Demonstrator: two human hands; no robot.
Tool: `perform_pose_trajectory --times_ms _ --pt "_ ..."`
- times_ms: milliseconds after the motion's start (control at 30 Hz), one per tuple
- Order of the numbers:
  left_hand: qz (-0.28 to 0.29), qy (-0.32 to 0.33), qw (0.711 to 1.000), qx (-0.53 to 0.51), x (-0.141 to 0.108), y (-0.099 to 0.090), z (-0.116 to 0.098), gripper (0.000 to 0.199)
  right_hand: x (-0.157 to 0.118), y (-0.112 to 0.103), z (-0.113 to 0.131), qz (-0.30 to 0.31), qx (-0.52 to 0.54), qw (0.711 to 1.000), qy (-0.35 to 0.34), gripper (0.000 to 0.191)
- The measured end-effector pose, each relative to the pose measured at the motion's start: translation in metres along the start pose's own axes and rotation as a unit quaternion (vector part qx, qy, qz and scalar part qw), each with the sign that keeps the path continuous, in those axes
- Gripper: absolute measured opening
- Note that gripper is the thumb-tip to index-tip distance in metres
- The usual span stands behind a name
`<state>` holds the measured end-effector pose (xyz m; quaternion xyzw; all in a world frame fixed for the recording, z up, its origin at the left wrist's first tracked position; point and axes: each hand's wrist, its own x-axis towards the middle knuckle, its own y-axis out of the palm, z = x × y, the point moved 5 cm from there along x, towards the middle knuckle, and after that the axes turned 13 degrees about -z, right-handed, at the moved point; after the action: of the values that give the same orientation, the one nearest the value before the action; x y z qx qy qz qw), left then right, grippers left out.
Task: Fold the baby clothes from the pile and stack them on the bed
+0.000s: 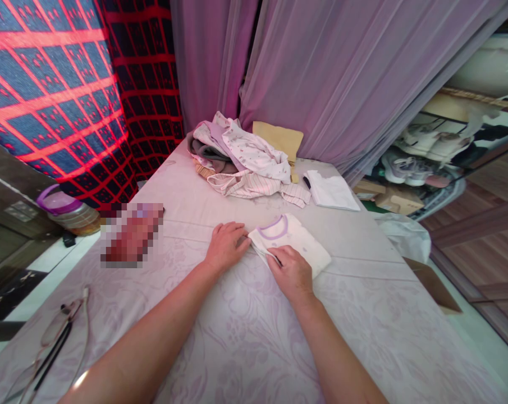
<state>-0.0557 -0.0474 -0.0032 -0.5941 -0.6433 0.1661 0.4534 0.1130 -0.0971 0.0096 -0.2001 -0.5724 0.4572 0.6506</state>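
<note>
You've got the folded white tee w/ lilac collar (298, 241) on the floral sheet (355, 336), L hand (227, 247) fingers curled at its corner, pinch unclear, R hand (291, 274) fingers pinching its edge; next move needs that pinch held.

We are in a bedroom at home

We see a bed (363, 342) under a lilac floral sheet, filling the middle of the view. On it lie a loose heap of clothes (241, 157), a small folded top with a lilac collar (289, 241) and a pair of eyeglasses (55, 342), everyday personal belongings. Sheer mauve curtains (321, 73) hang behind the bed, next to a navy cloth with a red grid pattern (39, 95). To the right we find shoes (409, 163) stored on a rack, above a wood-plank floor (485, 207). To the left, a jar with a purple lid (66, 210) stands just beyond the bed's edge, adding to the lived-in domestic feel
</note>
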Motion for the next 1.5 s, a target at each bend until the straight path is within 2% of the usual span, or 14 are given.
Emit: perform_pose_trajectory --times_ms 100,200,267,300,367,433,500,567,667,800,933,1033,1267,1500 --pt "-0.011 -0.004 1.000 -0.005 0.000 0.000 0.003 0.021 -0.001 0.000 -0.004 0.013 0.060 0.998 0.014 0.021" --pt "-0.057 0.004 0.998 -0.022 0.001 -0.005 0.000 0.028 -0.002 -0.003 -0.018 0.019 0.188 0.980 0.066 0.031" --pt "-0.071 0.054 0.995 -0.037 -0.001 -0.008 -0.010 0.031 -0.002 -0.008 -0.033 0.006 0.247 0.962 0.117 0.035" --pt "-0.059 0.092 0.993 -0.045 -0.003 -0.007 -0.018 0.032 -0.002 -0.011 -0.039 -0.006 0.250 0.959 0.131 0.035" --pt "-0.002 0.166 0.984 -0.057 -0.010 -0.001 -0.032 0.033 -0.002 -0.019 -0.045 -0.027 0.211 0.971 0.106 0.031" --pt "0.064 0.209 0.974 -0.063 -0.017 0.007 -0.042 0.034 -0.005 -0.023 -0.043 -0.023 0.158 0.987 0.036 0.026" --pt "0.107 0.214 0.969 -0.059 -0.021 0.013 -0.045 0.034 -0.012 -0.022 -0.039 0.007 0.121 0.992 -0.036 0.025" --pt "0.125 0.207 0.969 -0.048 -0.023 0.017 -0.044 0.035 -0.018 -0.018 -0.039 0.034 0.104 0.991 -0.079 0.028" --pt "0.132 0.198 0.971 -0.031 -0.023 0.019 -0.041 0.036 -0.023 -0.013 -0.044 0.050 0.112 0.988 -0.098 0.028" --pt "0.140 0.194 0.971 -0.014 -0.022 0.020 -0.039 0.039 -0.022 -0.015 -0.048 0.042 0.142 0.985 -0.092 0.026" --pt "0.111 0.215 0.970 -0.020 -0.023 0.016 -0.042 0.038 -0.026 -0.034 -0.043 -0.008 0.154 0.986 -0.065 0.024" --pt "0.089 0.250 0.963 -0.045 -0.027 0.012 -0.053 0.031 -0.033 -0.051 -0.039 -0.035 0.140 0.989 -0.036 0.017" --pt "0.102 0.283 0.949 -0.090 -0.042 0.025 -0.079 0.025 -0.052 -0.058 -0.028 0.022 0.094 0.993 -0.072 0.002" --pt "0.094 0.281 0.951 -0.094 -0.040 0.027 -0.083 0.019 -0.054 -0.054 -0.025 0.016 0.092 0.992 -0.080 0.011"
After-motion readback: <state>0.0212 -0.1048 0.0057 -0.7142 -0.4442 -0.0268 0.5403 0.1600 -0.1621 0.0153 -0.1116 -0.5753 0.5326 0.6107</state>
